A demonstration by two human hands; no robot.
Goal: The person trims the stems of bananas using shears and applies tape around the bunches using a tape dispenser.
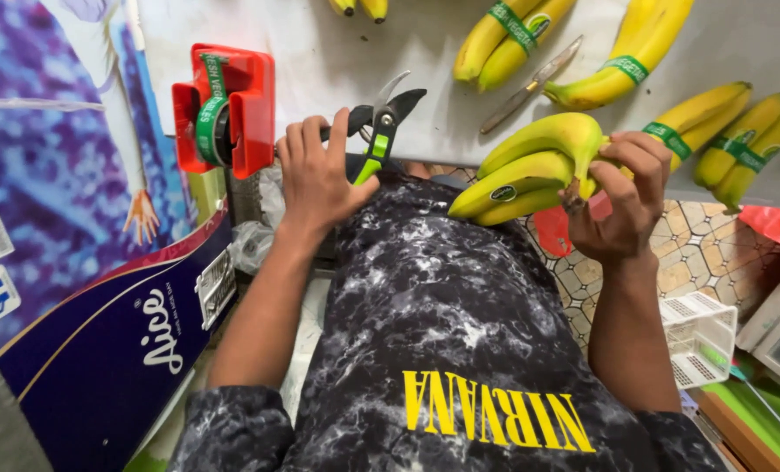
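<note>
Head view shows the person's left hand (318,175) resting on the table edge, fingers spread and loosely curled over the handles of a pair of pruning shears (379,127) with black grips and a green catch; the blades stand partly open and point away across the grey table (337,52). The right hand (621,199) is closed around the stem end of a small banana bunch (534,166), held in the air just off the table's near edge; this bunch carries only a small dark oval sticker, no band. Farther back lie several banded bunches (643,52), each wrapped with green tape, so those look finished, while the held bunch appears not yet taped. A red tape dispenser (228,109) loaded with a green roll stands just left of the shears. A knife (530,85) lies among the banded fruit.
</note>
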